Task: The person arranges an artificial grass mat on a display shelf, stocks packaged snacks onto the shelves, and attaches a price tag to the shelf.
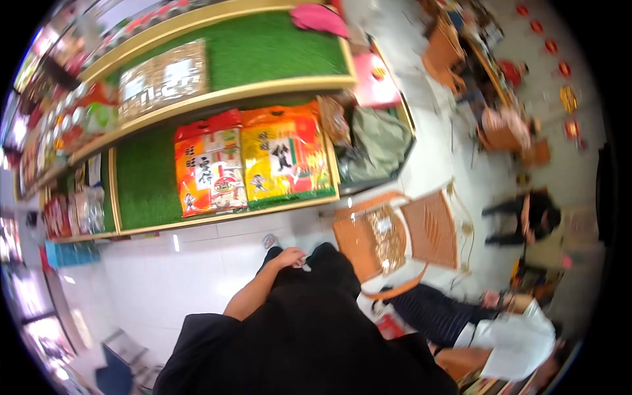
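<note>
My left hand (pixel 290 257) is closed in front of my dark trousers, its fingers curled together. A small whitish thing (pixel 306 267) shows at the fingertips, too small to name. My right hand is not in view. Ahead of me, a red snack bag (pixel 209 172) and an orange-yellow snack bag (pixel 286 158) lie side by side on the green-lined shelf (pixel 141 184). My left hand is apart from both bags.
A wicker chair (pixel 355 247) on my right holds a clear pack (pixel 387 240). Close by is a seated person in a white shirt (pixel 520 345); other people are farther off. A blue crate (pixel 72 255) stands left. Grey-green bag (pixel 378 145) at the shelf end.
</note>
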A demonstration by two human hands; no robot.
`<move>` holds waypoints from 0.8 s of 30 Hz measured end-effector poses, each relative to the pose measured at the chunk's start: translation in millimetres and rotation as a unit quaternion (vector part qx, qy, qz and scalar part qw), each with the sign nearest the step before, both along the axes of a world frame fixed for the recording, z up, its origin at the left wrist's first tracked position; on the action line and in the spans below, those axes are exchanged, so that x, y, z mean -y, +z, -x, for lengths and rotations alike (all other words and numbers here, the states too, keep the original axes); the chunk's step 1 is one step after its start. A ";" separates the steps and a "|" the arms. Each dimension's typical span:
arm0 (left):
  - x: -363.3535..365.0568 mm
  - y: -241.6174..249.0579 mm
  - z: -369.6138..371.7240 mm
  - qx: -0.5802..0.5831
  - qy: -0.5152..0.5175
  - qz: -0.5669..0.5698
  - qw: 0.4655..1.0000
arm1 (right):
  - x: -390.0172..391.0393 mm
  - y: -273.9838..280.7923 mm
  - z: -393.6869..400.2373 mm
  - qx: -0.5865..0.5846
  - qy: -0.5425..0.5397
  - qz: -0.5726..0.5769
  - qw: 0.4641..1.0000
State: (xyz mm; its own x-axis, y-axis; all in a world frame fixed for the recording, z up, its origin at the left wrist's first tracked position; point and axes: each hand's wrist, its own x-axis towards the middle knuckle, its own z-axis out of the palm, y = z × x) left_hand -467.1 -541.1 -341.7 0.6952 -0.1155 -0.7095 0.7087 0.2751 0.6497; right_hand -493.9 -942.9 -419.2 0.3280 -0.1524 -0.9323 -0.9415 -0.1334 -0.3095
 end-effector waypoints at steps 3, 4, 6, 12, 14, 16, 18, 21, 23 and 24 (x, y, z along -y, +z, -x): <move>-67.9 -49.3 45.1 -0.108 0.225 -0.011 0.968 | -13.5 18.0 -86.7 -0.006 0.074 0.049 0.996; -93.7 -20.9 61.9 -0.149 0.279 -0.086 0.945 | -35.8 60.0 -127.7 -0.025 0.092 0.069 0.993; -139.7 -67.9 129.5 -0.149 0.382 -0.112 0.905 | -39.3 41.4 -200.6 0.116 0.091 -0.044 0.988; -233.1 65.3 204.4 -0.188 0.558 -0.191 0.786 | -298.8 118.3 -410.1 0.689 0.047 0.060 0.721; -256.1 117.9 191.6 -0.122 0.589 -0.221 0.768 | -426.8 258.8 -386.2 0.670 0.035 -0.089 0.736; -287.7 152.7 163.4 -0.074 0.561 -0.267 0.780 | -507.2 316.8 -385.1 0.777 0.113 -0.193 0.588; -320.6 182.9 118.5 0.001 0.541 -0.307 0.783 | -576.0 373.5 -363.8 0.682 0.201 -0.255 0.655; -367.5 254.9 19.5 0.154 0.477 -0.441 0.745 | -668.9 397.3 -349.7 0.655 0.308 -0.271 0.634; -386.3 305.9 -36.2 0.206 0.329 -0.694 0.607 | -716.0 391.3 -336.6 0.578 0.379 -0.263 0.673; -396.8 324.2 -58.7 0.198 0.297 -0.729 0.584 | -729.9 390.4 -327.6 0.580 0.382 -0.262 0.670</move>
